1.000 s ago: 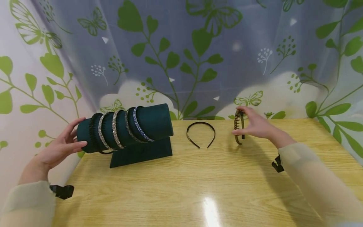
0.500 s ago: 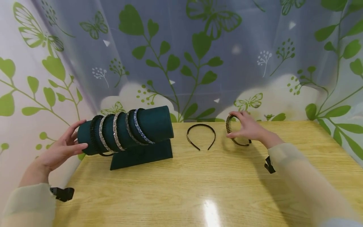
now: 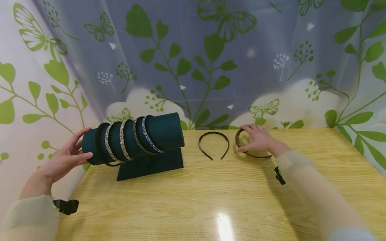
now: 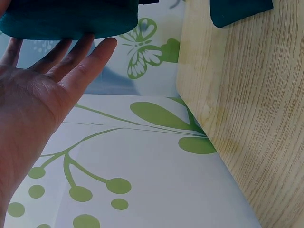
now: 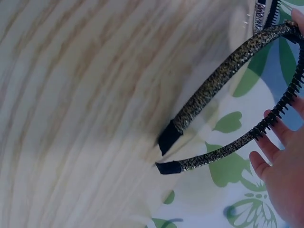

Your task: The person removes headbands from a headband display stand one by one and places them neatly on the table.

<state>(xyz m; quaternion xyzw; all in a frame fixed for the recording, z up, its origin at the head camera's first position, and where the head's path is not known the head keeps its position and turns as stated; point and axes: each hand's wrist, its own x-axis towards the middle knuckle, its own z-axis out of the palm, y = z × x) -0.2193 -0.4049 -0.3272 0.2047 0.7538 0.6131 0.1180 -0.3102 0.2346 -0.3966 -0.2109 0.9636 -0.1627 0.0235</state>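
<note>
A dark green padded headband stand [image 3: 166, 130], a tilted roll on a flat base, carries several headbands, some silver glitter, one blue glitter [image 3: 148, 135] and one black. My left hand [image 3: 61, 159] holds its left end, thumb in front and fingers behind. The left wrist view shows the fingers [image 4: 76, 71] reaching up against the roll's end. On the right, my right hand [image 3: 260, 140] grips a toothed black-and-gold glitter headband [image 5: 213, 85] at its curved part, thumb and fingers on opposite sides. Both black-capped ends point away from the palm.
A thin black toothed headband [image 3: 214, 133] lies on the wooden table [image 3: 187, 197] between the stand and my right hand. Behind the table hangs a blue and white curtain [image 3: 181, 67] printed with leaves and butterflies, close to the back edge.
My right hand has moved left and slightly down with the glitter headband, turning it so its ends swing out to the right. My left hand and the stand stay in place.
</note>
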